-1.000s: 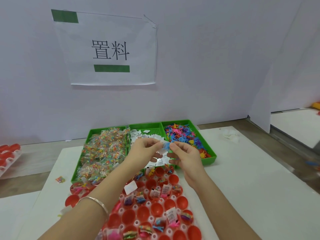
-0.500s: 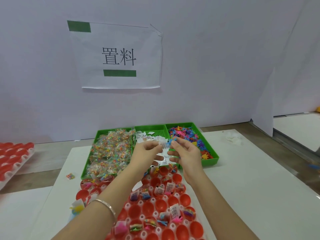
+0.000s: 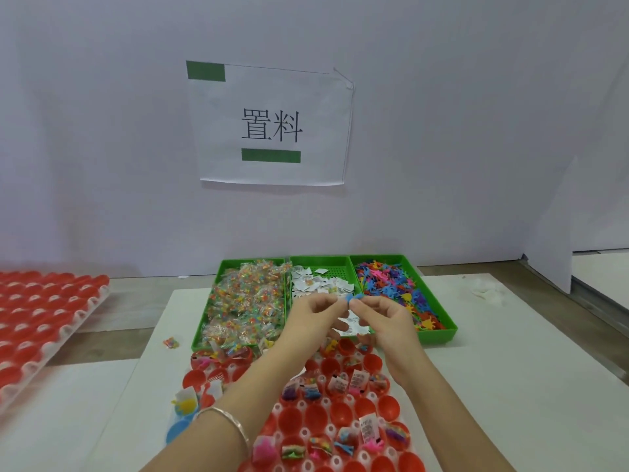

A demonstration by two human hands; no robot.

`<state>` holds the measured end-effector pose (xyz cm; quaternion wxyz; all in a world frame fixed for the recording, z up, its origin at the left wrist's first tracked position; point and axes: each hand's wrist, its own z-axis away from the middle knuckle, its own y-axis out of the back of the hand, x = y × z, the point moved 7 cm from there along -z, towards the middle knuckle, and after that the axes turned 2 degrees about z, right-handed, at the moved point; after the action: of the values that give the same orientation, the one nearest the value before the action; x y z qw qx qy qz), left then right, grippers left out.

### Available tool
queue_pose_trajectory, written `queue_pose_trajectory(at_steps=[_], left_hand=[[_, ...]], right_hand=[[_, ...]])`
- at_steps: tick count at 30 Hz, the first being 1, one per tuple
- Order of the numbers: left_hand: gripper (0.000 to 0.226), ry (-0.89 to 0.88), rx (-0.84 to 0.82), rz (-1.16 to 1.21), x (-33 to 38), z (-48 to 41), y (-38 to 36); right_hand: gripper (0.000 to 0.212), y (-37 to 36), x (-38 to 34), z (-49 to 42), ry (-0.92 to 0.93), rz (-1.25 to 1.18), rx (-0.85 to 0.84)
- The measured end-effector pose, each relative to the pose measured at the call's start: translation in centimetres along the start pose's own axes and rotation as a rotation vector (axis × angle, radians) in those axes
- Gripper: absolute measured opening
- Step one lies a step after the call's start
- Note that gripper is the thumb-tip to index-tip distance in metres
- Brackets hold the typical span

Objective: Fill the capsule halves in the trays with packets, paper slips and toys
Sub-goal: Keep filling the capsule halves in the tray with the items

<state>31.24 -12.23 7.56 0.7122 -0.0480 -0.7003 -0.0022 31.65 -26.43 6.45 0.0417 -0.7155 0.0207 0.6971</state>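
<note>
White wall ahead with a paper sign (image 3: 272, 124) taped up, two large characters and green bars on it; below it a white surface (image 3: 510, 352). Visibility notes: my forearms cover the middle-left of the capsule tray (image 3: 303, 405), and the frame bottom cuts off its near rows. A second tray of red halves (image 3: 41, 318) on the far left is cut by the frame edge. Print on the slips is too small to read. A crumpled white thing (image 3: 485, 289) on the right, can't tell what. Both hands are raised over the middle bin: left hand (image 3: 313, 318) and right hand (image 3: 384, 321) meet fingertip to fingertip, both pinching a small blue piece (image 3: 349, 298); its shape is too small to make out. Other fingers are loosely curled. Bracelet (image 3: 228, 420) on my left wrist. Containers: green bin (image 3: 439, 337) with three compartments, just behind the capsule tray. Left holds clear packets (image 3: 245, 301) of coloured bits, heaped. Middle holds white paper slips (image 3: 316, 284), mesh floor showing at the back. Right holds mixed-colour plastic toys (image 3: 391, 284). The capsule tray has red halves (image 3: 340, 415); several carry a slip, a packet or a toy, others show plain red insides. One stray packet (image 3: 171, 343) lies on the surface left of the bin, and a blue half (image 3: 177, 430) sits beside the tray's left edge.
</note>
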Motion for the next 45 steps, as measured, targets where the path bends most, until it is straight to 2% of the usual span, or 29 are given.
queue_pose_trajectory(at_steps=[4, 7, 10, 12, 15, 18, 20, 25, 30, 36, 40, 45], left_hand=[[0.016, -0.071, 0.016, -0.14, 0.1, 0.2, 0.4], [0.014, -0.096, -0.015, -0.247, 0.4, 0.0, 0.6], [0.012, -0.111, -0.069, -0.372, 1.0, -0.7, 1.7], [0.021, -0.134, 0.02, -0.628, 1.7, -1.6, 4.5], [0.029, -0.087, 0.173, -1.173, 1.9, -2.1, 10.0], [0.025, 0.068, 0.111, -1.439, 0.1, -1.4, 13.7], [0.023, 0.125, 0.06, -1.418, -1.0, -1.0, 14.9], [0.015, 0.037, 0.14, -1.308, -0.4, -0.8, 15.2], [0.015, -0.043, 0.307, -0.873, 0.7, -0.5, 15.8], [0.015, -0.135, 0.384, -0.658, 2.4, -0.2, 15.4], [0.019, -0.045, 0.459, -0.531, 1.9, -0.4, 16.2], [0.022, 0.025, 0.498, -0.286, 0.5, -0.2, 17.3]], right_hand=[[0.031, 0.0, -0.1, -0.2, -0.042, -0.019, -0.061], [0.013, 0.0, -0.5, -0.2, -0.004, 0.016, -0.117], [0.008, 0.8, -0.8, -0.2, 0.052, 0.015, -0.061], [0.006, 2.1, -1.0, -0.2, 0.082, -0.016, 0.016], [0.006, 4.4, -1.1, 0.0, 0.126, -0.064, 0.111], [0.009, 6.2, -0.5, 0.4, 0.114, -0.147, 0.19], [0.009, 6.6, 0.1, 0.7, 0.088, -0.212, 0.223], [0.008, 6.0, 0.8, 1.2, 0.055, -0.23, 0.22], [0.008, 5.3, -0.1, 1.3, 0.074, -0.227, 0.2], [0.011, 3.1, -1.4, 1.4, 0.093, -0.188, 0.115], [0.009, 0.7, -2.1, 1.7, 0.101, -0.14, 0.024], [0.007, -0.5, -2.2, 1.9, 0.105, -0.129, 0.059]])
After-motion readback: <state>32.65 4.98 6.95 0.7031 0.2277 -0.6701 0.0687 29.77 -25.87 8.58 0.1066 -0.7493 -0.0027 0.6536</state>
